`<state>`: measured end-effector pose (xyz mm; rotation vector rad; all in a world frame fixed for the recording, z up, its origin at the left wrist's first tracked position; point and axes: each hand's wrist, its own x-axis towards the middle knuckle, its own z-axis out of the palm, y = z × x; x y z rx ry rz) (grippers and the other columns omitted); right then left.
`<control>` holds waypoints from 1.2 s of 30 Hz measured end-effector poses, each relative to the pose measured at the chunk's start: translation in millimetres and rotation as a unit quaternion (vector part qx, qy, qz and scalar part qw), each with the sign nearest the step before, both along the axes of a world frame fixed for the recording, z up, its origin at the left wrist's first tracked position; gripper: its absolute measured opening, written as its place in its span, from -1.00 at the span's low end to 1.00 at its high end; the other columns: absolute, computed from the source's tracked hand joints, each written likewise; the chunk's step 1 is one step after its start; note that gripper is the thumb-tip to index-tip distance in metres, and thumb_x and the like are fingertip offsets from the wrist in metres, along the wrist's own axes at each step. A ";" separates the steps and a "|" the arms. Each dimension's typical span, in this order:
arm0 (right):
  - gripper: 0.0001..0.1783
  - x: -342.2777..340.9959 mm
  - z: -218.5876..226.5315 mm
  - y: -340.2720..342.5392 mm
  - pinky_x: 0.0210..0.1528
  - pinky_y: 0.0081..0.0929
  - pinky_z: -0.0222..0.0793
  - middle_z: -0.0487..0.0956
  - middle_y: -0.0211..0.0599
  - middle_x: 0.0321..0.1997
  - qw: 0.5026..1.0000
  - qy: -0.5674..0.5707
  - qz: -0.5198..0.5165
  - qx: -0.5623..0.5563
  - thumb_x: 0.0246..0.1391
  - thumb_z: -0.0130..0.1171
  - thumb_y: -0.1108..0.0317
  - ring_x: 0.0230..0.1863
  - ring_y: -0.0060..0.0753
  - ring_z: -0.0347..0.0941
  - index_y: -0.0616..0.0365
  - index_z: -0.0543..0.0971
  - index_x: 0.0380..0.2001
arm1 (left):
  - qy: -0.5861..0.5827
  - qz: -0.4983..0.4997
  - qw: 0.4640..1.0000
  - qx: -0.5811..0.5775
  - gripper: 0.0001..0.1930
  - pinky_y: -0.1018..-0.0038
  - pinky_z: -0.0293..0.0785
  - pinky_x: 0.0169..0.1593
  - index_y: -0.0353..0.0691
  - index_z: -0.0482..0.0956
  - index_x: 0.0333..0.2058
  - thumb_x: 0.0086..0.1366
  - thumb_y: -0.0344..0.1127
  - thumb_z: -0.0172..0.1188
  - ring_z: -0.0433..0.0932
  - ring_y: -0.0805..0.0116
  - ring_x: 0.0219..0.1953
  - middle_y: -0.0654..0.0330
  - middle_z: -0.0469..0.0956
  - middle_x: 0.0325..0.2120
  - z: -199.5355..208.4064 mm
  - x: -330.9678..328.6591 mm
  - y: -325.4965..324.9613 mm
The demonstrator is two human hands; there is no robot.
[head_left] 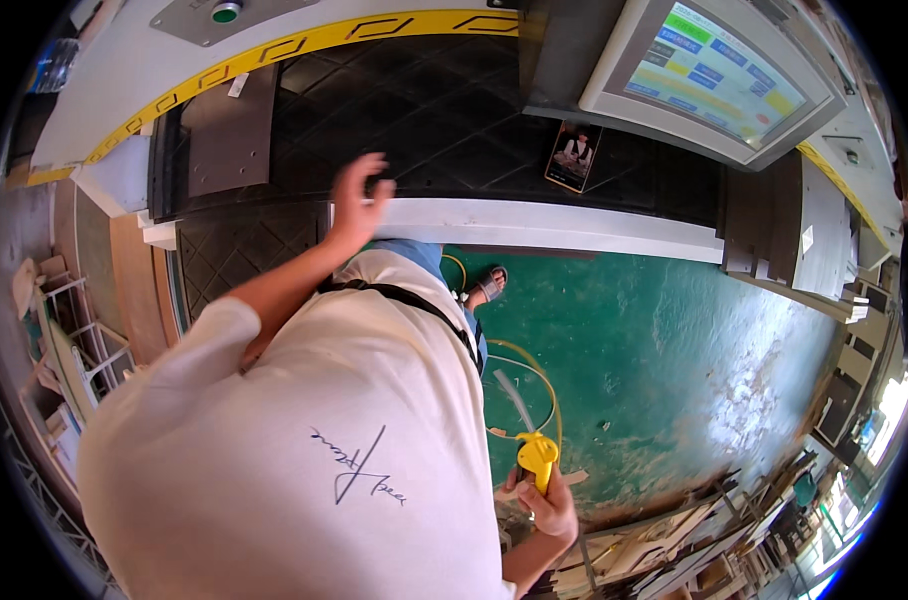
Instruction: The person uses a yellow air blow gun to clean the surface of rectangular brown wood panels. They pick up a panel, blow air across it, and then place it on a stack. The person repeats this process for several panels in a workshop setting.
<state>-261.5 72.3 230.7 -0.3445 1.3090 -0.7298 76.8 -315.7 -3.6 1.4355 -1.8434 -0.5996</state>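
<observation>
My right hand (550, 512) is closed around a yellow air blow gun (537, 458), low in the view beside my white shirt. A pale, narrow nozzle-like piece (514, 400) points away from the gun over the green floor. My left hand (359, 205) is raised at the near edge of a black, diamond-patterned machine bed, its fingers loosely bent and apart, with nothing seen in them. A dark panel with small holes (231, 135) lies on the bed to the left of that hand.
A phone (574, 157) lies on the bed below a touchscreen (714, 72). A white rail (554, 222) runs along the bed's near edge. A yellow hose (549, 385) loops over the green floor (654, 350). Boards (664, 530) are stacked at lower right.
</observation>
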 end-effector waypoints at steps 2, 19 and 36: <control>-0.36 17.4 1.3 -3.9 -0.62 -0.61 0.22 0.55 -0.22 -0.28 0.986 0.058 -0.157 0.005 0.24 0.20 0.32 -0.49 -0.56 0.41 0.23 0.29 0.33 | 0.033 -0.131 0.984 0.112 -0.74 0.45 0.60 -0.07 -0.24 0.62 0.01 0.37 -0.38 0.29 0.69 0.27 -0.10 0.12 0.69 -0.05 12.6 -57.7 -27.0; -0.07 80.7 -64.5 47.1 -0.56 -0.18 0.72 0.56 0.24 0.06 0.886 -0.087 -0.439 -0.119 0.17 0.14 0.49 0.10 0.23 0.58 0.20 -0.06 0.52 | -0.109 -0.213 0.944 0.228 -0.47 0.24 0.56 0.01 -0.15 0.66 -0.08 0.15 0.15 0.38 0.68 0.05 -0.07 0.02 0.71 -0.14 -35.3 -243.0 -152.4; -0.62 16.8 0.0 62.0 -0.62 -0.72 0.10 0.64 -0.34 -0.38 0.944 0.286 -0.155 0.065 0.37 0.09 0.37 -0.57 -0.71 0.38 0.22 0.46 0.20 | -0.108 -0.252 0.911 0.308 -0.52 0.28 0.53 0.06 -0.13 0.70 -0.13 0.08 0.06 0.46 0.65 0.12 -0.01 0.08 0.70 -0.10 -33.9 -247.5 -162.6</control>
